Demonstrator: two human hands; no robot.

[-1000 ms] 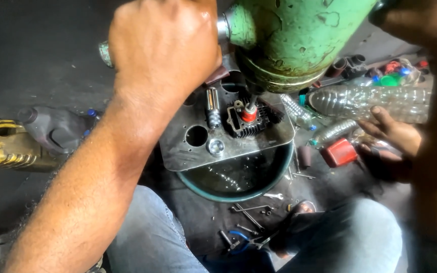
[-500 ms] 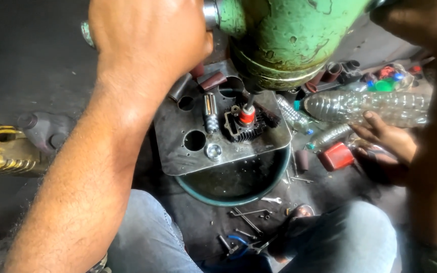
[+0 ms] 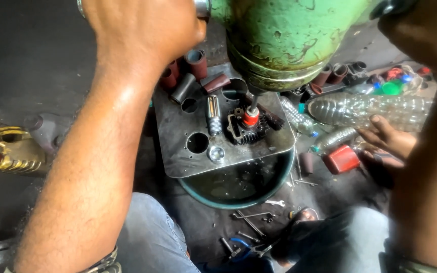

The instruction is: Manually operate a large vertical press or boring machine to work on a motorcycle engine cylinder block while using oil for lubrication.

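Fingers of the left hand (image 3: 142,25) closed around a silver metal handle (image 3: 202,7) on the chipped green cast-metal machine body (image 3: 289,40); handle's long axis runs sideways, pointing left from the body. Right hand (image 3: 426,35) at the body's right side, grip cannot be made out.

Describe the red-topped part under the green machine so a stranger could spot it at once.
Start at the big green machine head at the top. Straight below it lies a grey metal plate with round holes, set over a dark basin. The red-topped part sits on the plate under the spindle, the only red cap there, ringed by black fins.
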